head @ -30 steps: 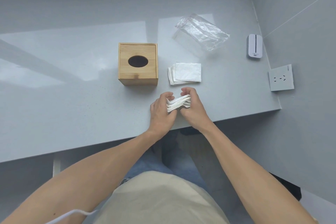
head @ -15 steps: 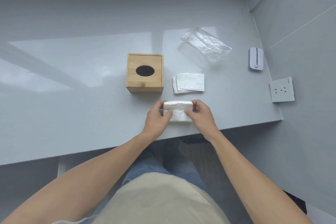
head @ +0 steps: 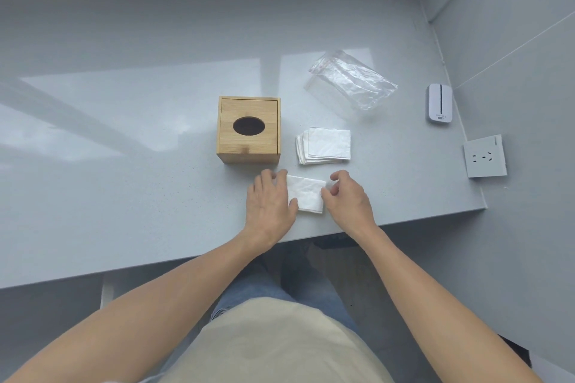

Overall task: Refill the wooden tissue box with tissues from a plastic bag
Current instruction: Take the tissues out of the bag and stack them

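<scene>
The wooden tissue box (head: 249, 129) stands closed on the grey countertop (head: 124, 171), its oval slot facing up. A small stack of white tissues (head: 305, 194) lies flat near the front edge, just in front of the box. My left hand (head: 270, 200) rests palm down against the stack's left edge, fingers spread and thumb on the tissues. My right hand (head: 347, 199) has its thumb and forefinger pinched on the stack's far right corner. A second, larger pile of tissues (head: 325, 145) lies to the right of the box. The clear plastic bag (head: 350, 82) lies crumpled behind it.
A small white device (head: 438, 103) sits at the counter's right side by the wall. A white socket plate (head: 483, 156) is on the right wall. The counter's front edge runs just behind my wrists, with my legs below it.
The stack I held up between both hands now lies flat on the counter. My left hand has flattened beside it, and my right hand keeps only a corner.
</scene>
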